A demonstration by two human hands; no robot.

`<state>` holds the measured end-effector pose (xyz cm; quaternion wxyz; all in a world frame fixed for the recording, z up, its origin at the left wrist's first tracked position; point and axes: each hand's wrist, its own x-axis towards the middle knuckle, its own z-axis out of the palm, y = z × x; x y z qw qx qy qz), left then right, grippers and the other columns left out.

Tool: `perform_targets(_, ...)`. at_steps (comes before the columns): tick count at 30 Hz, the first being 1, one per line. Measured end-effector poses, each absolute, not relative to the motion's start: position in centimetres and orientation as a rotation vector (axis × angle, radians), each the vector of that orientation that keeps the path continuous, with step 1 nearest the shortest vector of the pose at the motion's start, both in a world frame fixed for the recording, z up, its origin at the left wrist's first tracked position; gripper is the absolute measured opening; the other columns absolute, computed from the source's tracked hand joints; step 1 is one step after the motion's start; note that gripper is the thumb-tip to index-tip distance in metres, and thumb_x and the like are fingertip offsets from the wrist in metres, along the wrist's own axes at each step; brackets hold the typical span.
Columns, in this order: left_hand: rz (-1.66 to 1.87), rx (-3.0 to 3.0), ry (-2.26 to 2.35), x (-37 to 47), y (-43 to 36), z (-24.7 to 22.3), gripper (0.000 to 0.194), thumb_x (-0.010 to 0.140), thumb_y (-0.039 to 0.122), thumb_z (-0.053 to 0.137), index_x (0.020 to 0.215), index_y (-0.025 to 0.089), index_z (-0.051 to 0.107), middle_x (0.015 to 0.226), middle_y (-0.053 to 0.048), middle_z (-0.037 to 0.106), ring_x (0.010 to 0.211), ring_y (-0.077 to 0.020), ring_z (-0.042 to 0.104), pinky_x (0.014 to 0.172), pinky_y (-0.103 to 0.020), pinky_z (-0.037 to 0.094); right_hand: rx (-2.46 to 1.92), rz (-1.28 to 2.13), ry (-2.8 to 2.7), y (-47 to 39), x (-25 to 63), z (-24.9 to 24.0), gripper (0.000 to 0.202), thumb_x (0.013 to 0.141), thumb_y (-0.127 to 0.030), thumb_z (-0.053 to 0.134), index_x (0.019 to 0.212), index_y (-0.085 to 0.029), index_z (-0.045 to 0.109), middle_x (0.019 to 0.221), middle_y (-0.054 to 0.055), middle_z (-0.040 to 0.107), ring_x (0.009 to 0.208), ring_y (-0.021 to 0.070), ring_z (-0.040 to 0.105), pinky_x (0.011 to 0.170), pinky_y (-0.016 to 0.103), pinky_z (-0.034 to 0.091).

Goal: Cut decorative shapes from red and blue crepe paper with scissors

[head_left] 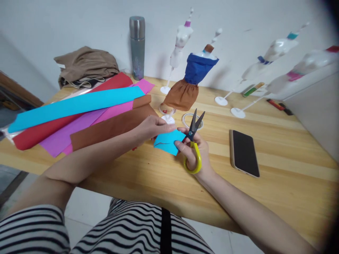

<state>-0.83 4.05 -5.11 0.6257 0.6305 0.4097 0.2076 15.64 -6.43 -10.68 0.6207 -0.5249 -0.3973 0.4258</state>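
Holding cyan piece (171,137) between both grips, over the near part of the tabletop (291,187); taking that piece as dial centre, with 12 toward the wall. Pinching its far edge with left grip (152,127); pressing its right-hand corner under the thumb of right grip (205,153) while grasping scissors (190,133) in the same hand, apparently with thumb through the yellow handle. Noting blades parted and aimed toward 1 o'clock, clear of the piece, hence judged not cutting at this instant. Noting also a dark wavering line across the piece's left half, probably a slit; cannot tell if right through. Judging the piece as begun but unfinished: trimmed small, handled loose, fixed to nothing. Found at 1 o'clock: dressed form (202,68) in blue top and gathered brown skirt, to be scored as largely done. Found at 12, just behind: bare form (182,38); at 2 o'clock, farther off: two tilted forms (280,51). Scoring all three as left to do, showing only narrow coloured bands at neck and trunk. Logging coloured sheets (79,103) overlapping between 9 and 10 o'clock, judged as stock on hand; cannot tell how much already used. Logging also white ring (184,115) close by at 2, phone (245,152) just past 3, flask (137,49) at 11.
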Motion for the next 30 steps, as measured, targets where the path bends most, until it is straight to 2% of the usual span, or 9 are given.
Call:
perform_targets(2, 0.484, 1.495, 0.891, -1.0, 3.7, -5.1, 0.037, 0.072, 0.039, 0.08, 0.054, 0.016, 0.058, 0.05, 0.004, 0.048, 0.05, -0.0086, 0.045, 0.047, -0.021, 0.03, -1.184, 0.986, -0.956, -6.5, 15.6, -10.6, 0.044, 0.066, -0.036, 0.092, 0.106, -0.028, 0.074, 0.074, -0.004, 0.061, 0.064, 0.0161, 0.055, 0.061, 0.032, 0.05)
perform_targets(4, 0.473, 1.54, 0.862, -1.1, 3.4, -4.9, 0.027, 0.075, 0.032, 0.076, 0.059, 0.015, 0.063, 0.052, 0.004, 0.051, 0.05, -0.0081, 0.046, 0.046, -0.02, 0.03, -1.173, 0.976, -0.965, -6.4, 15.5, -10.6, 0.041, 0.071, -0.039, 0.089, 0.106, -0.027, 0.073, 0.075, -0.003, 0.062, 0.067, 0.0182, 0.059, 0.063, 0.034, 0.053)
perform_targets(10, 0.355, 1.535, 0.917, -0.7, 3.3, -4.3, 0.031, 0.081, 0.021, 0.071, 0.053, 0.015, 0.061, 0.04, 0.004, 0.047, 0.037, -0.0062, 0.042, 0.039, -0.018, 0.026, -1.164, 0.97, -0.936, -5.9, 15.7, -10.7, 0.04, 0.07, -0.041, 0.088, 0.102, -0.026, 0.071, 0.075, -0.002, 0.061, 0.074, 0.0209, 0.064, 0.07, 0.038, 0.057)
perform_targets(15, 0.341, 1.508, 0.941, -0.4, 3.3, -4.4, 0.031, 0.082, 0.02, 0.072, 0.053, 0.015, 0.063, 0.037, 0.004, 0.046, 0.034, -0.0068, 0.042, 0.036, -0.017, 0.027, -1.162, 0.999, -0.956, -5.9, 15.7, -10.8, 0.04, 0.07, -0.04, 0.088, 0.102, -0.026, 0.068, 0.081, -0.001, 0.063, 0.079, 0.0227, 0.066, 0.073, 0.04, 0.057)
perform_targets(21, 0.403, 1.498, 0.863, -1.1, 3.0, -4.5, 0.027, 0.08, 0.027, 0.074, 0.058, 0.015, 0.064, 0.042, 0.005, 0.048, 0.038, -0.0058, 0.043, 0.039, -0.017, 0.027, -1.168, 1.034, -0.888, -6.2, 15.4, -10.4, 0.043, 0.066, -0.039, 0.088, 0.102, -0.025, 0.07, 0.079, -0.001, 0.063, 0.073, 0.0206, 0.063, 0.07, 0.038, 0.056)
perform_targets(27, 0.398, 1.538, 0.837, -1.5, 3.1, -4.5, 0.031, 0.083, 0.031, 0.074, 0.058, 0.015, 0.062, 0.044, 0.005, 0.047, 0.041, -0.0059, 0.044, 0.042, -0.016, 0.028, -1.193, 1.008, -0.863, -6.1, 15.5, -10.2, 0.046, 0.059, -0.036, 0.092, 0.099, -0.026, 0.071, 0.072, -0.004, 0.056, 0.075, 0.0219, 0.065, 0.072, 0.04, 0.058)
perform_targets(30, 0.379, 1.512, 0.835, -1.5, 3.1, -4.5, 0.038, 0.085, 0.034, 0.076, 0.056, 0.016, 0.059, 0.044, 0.004, 0.046, 0.041, -0.0063, 0.044, 0.043, -0.017, 0.029, -1.216, 1.001, -0.889, -6.0, 15.6, -10.3, 0.046, 0.061, -0.038, 0.091, 0.1, -0.026, 0.071, 0.076, -0.003, 0.059, 0.075, 0.0213, 0.064, 0.071, 0.039, 0.057)
